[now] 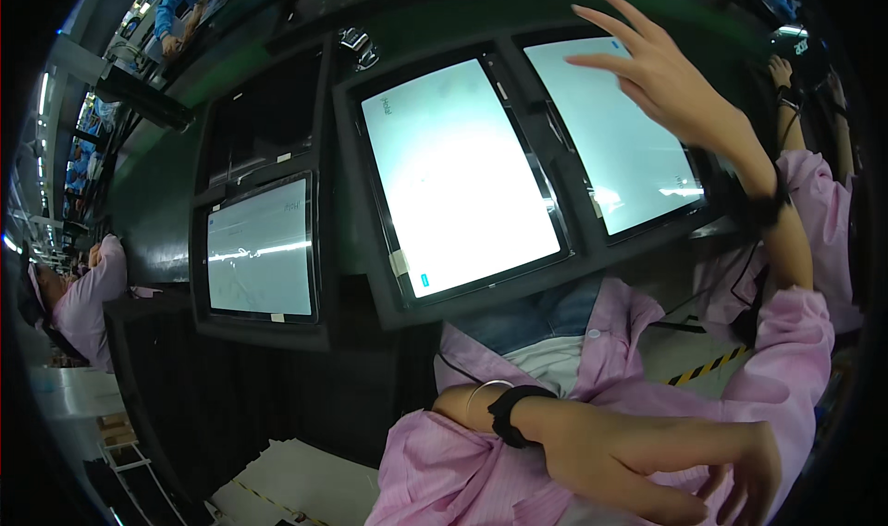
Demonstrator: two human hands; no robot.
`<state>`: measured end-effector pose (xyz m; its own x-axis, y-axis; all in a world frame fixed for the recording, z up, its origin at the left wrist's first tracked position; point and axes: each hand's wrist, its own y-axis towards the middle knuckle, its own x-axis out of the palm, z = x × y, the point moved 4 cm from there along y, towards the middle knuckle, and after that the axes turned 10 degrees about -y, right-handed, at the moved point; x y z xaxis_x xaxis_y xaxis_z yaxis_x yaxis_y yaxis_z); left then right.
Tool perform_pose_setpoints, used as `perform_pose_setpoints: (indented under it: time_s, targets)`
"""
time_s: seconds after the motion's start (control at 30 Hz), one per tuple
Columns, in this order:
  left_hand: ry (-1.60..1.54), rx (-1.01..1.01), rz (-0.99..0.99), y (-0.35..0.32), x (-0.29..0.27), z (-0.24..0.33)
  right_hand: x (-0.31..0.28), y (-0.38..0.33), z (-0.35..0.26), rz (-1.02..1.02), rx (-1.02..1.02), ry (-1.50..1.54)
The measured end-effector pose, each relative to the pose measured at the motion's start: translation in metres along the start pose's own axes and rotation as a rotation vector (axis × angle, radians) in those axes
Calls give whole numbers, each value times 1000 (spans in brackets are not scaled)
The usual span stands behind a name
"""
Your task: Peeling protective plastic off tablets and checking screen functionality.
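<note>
My right hand (671,86) hovers over the far end of a lit tablet (610,128), its fingers spread and nothing in them. Close to the camera at lower right, my left hand (638,457) reaches across in front of my pink right sleeve, fingers loosely bent and apart, with no object showing in it. A black band and a thin bracelet circle that wrist. In the middle, a larger-looking tablet (458,174) glows bright white in a black padded tray (398,313). To its left lies another lit tablet (259,248), with a dark-screened tablet (264,123) behind it.
A small shiny metallic thing (359,49) rests behind the trays on the green surface (153,216). A dark cylindrical arm (143,99) juts in from the left. Co-workers sit nearby: a pink sleeve (100,304) left, a blue sleeve (176,3) far left, a hand (782,70) far right.
</note>
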<state>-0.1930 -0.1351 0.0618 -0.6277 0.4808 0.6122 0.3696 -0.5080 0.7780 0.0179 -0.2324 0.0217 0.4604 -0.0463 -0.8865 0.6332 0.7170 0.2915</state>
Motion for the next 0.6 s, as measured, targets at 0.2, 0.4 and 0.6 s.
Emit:
perform_pose_setpoints:
  time_s: [0.2,0.4,0.6]
  targets:
    - [299,-28,-79,-12,3,12,56,41,24,-49,-57,-111]
    - [324,-18,-46,-19,1,24,31,28,61,-27,117,-165]
    - [365,-91,-88,-22,-3,24,51,-9,89,-85,296,-113]
